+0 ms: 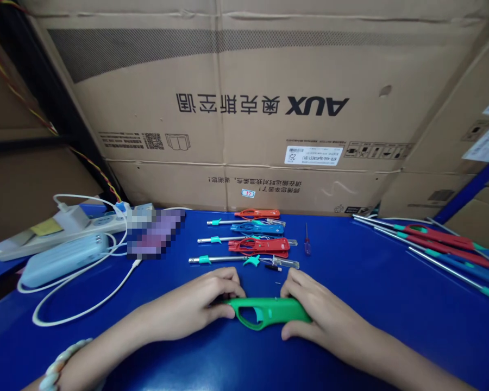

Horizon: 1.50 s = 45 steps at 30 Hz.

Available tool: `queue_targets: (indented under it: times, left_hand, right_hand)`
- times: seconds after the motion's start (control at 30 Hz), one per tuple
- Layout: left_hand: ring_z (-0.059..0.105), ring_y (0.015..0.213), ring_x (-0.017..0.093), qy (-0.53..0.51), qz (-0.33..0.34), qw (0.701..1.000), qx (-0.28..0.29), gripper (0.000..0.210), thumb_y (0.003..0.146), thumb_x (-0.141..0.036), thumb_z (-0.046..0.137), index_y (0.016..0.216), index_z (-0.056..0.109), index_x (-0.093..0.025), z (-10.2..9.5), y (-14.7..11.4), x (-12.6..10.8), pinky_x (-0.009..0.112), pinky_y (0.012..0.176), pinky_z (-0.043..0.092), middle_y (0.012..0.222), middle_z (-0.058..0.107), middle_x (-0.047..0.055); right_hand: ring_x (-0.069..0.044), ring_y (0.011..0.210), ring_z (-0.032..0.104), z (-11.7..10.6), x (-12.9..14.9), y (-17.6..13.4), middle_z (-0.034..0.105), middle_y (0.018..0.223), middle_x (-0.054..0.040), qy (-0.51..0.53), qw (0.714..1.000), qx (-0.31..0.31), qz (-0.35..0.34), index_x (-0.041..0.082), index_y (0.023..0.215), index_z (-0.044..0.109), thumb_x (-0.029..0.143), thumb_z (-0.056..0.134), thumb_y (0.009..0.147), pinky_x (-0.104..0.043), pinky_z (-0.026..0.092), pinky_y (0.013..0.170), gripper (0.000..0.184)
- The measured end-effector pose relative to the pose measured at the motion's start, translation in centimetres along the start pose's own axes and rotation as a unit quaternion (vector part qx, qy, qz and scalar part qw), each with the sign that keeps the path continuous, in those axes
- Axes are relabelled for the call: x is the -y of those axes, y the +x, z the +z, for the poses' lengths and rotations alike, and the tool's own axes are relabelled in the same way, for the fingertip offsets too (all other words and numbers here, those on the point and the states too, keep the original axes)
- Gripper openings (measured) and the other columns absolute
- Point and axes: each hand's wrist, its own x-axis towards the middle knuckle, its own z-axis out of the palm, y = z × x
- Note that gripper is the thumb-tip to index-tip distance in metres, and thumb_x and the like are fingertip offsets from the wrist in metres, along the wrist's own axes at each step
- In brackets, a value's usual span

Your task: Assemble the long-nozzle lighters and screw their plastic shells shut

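Both hands grip a green gas lighter handle (279,310) with a trigger guard loop and a teal trigger inside it. My left hand (214,293) pinches its narrow front end, and whatever extends there is hidden by the fingers. Around the wide rear end closes my right hand (315,307). Just beyond the hands lies a metal lighter tube (224,259) with a teal collar, beside a loose teal trigger (251,260), a clear fuel tank (287,263) and a small black part (273,267). A tiny metal pin or screw (277,282) rests near my right fingers.
Red (261,246), blue (258,228) and orange lighter shells (258,214) lie in rows. A small screwdriver (307,247) is to their right. Several long lighters (440,239) sit far right. Left are a power bank (65,260), cables, a power strip (106,222) and a blurred-out object (155,234). Cardboard (244,70) stands behind.
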Motion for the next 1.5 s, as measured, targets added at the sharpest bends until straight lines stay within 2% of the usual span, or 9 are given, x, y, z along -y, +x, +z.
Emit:
queue_targets:
  times: [0.17, 0.3, 0.57, 0.77, 1.07, 1.2, 1.27, 1.37, 1.5]
  left_hand:
    - [0.054, 0.091, 0.017, 0.049, -0.003, 0.999, -0.012, 0.007, 0.092, -0.02, 0.053, 0.098, 0.057, -0.02, 0.7, -0.1, -0.5, 0.027, 0.081, 0.043, 0.099, 0.055, 0.002]
    - [0.054, 0.086, 0.019, 0.11, -0.009, 0.994, -0.02, 0.007, 0.092, -0.024, 0.054, 0.089, 0.057, -0.018, 1.3, -0.1, -0.6, 0.028, 0.076, 0.042, 0.09, 0.058, 0.002]
    - [0.053, 0.085, 0.021, 0.18, -0.001, 0.983, -0.044, 0.003, 0.089, -0.019, 0.055, 0.088, 0.057, -0.018, 0.9, 0.1, -0.4, 0.031, 0.076, 0.04, 0.086, 0.06, 0.002]
    - [0.053, 0.082, 0.02, 0.192, 0.017, 0.98, -0.057, 0.004, 0.089, -0.019, 0.055, 0.085, 0.058, -0.018, 1.0, -0.1, -0.5, 0.031, 0.073, 0.04, 0.083, 0.06, 0.001]
    - [0.058, 0.08, 0.02, 0.182, 0.035, 0.974, -0.133, 0.01, 0.092, -0.027, 0.055, 0.097, 0.06, -0.02, 1.2, -0.1, 0.6, 0.031, 0.073, 0.04, 0.088, 0.066, 0.002]
    - [0.058, 0.071, 0.02, 0.233, 0.05, 0.959, -0.156, 0.009, 0.091, -0.023, 0.053, 0.093, 0.059, -0.018, 1.7, -0.1, 0.6, 0.031, 0.068, 0.037, 0.081, 0.066, 0.002]
    - [0.058, 0.068, 0.02, 0.244, 0.072, 0.954, -0.158, 0.009, 0.092, -0.022, 0.051, 0.093, 0.059, -0.018, 2.0, 0.0, 0.4, 0.031, 0.068, 0.035, 0.079, 0.066, 0.002]
    - [0.057, 0.066, 0.019, 0.249, 0.103, 0.95, -0.159, 0.013, 0.093, -0.022, 0.046, 0.091, 0.058, -0.018, 2.6, 0.1, -0.1, 0.032, 0.068, 0.033, 0.075, 0.065, 0.002]
    - [0.055, 0.063, 0.018, 0.262, 0.121, 0.941, -0.174, 0.023, 0.099, -0.026, 0.038, 0.092, 0.058, -0.017, 3.2, 0.1, -0.1, 0.032, 0.067, 0.032, 0.072, 0.063, 0.001]
  right_hand:
    - [-0.021, 0.077, 0.059, 0.5, 0.3, 0.1, 0.06, 0.087, -0.0036, -0.048, 0.999, 0.012, 0.007, 0.019, 0.09, 0.051, 0.04, 0.064, 0.084, -0.031, 0.046, 0.067, 0.025]
    - [-0.022, 0.074, 0.059, 0.7, 0.3, 0.3, 0.062, 0.083, -0.0046, -0.074, 0.997, 0.032, 0.006, 0.018, 0.09, 0.053, 0.041, 0.059, 0.088, -0.031, 0.045, 0.064, 0.024]
    - [-0.019, 0.074, 0.06, -0.6, -0.2, 0.2, 0.064, 0.082, -0.0017, -0.022, 0.999, 0.047, -0.013, 0.02, 0.087, 0.056, 0.037, 0.049, 0.095, -0.027, 0.042, 0.066, 0.019]
    - [-0.02, 0.074, 0.058, -0.5, -0.2, 0.1, 0.063, 0.079, -0.002, -0.052, 0.998, 0.021, -0.026, 0.02, 0.087, 0.057, 0.035, 0.047, 0.095, -0.029, 0.04, 0.069, 0.02]
    - [-0.02, 0.066, 0.055, -0.4, -0.3, -0.2, 0.063, 0.076, -0.0018, -0.111, 0.99, -0.06, -0.064, 0.019, 0.085, 0.056, 0.032, 0.046, 0.096, -0.031, 0.037, 0.064, 0.02]
    - [-0.022, 0.074, 0.059, 0.4, 0.3, -0.3, 0.066, 0.085, -0.0037, -0.148, 0.982, -0.082, -0.083, 0.018, 0.096, 0.056, 0.023, 0.051, 0.093, -0.034, 0.04, 0.069, 0.008]
    - [-0.023, 0.077, 0.061, 0.9, 0.8, -0.2, 0.067, 0.09, -0.0043, -0.164, 0.976, -0.088, -0.11, 0.017, 0.102, 0.054, 0.023, 0.057, 0.089, -0.035, 0.041, 0.071, 0.014]
    - [-0.022, 0.069, 0.061, 1.4, 1.4, 0.2, 0.066, 0.083, -0.0019, -0.195, 0.967, -0.077, -0.142, 0.017, 0.094, 0.054, 0.024, 0.066, 0.084, -0.033, 0.042, 0.065, 0.018]
    - [-0.018, 0.056, 0.057, 1.6, 1.5, 1.0, 0.064, 0.073, 0.0012, -0.237, 0.953, -0.078, -0.173, 0.018, 0.085, 0.051, 0.022, 0.066, 0.084, -0.03, 0.039, 0.057, 0.016]
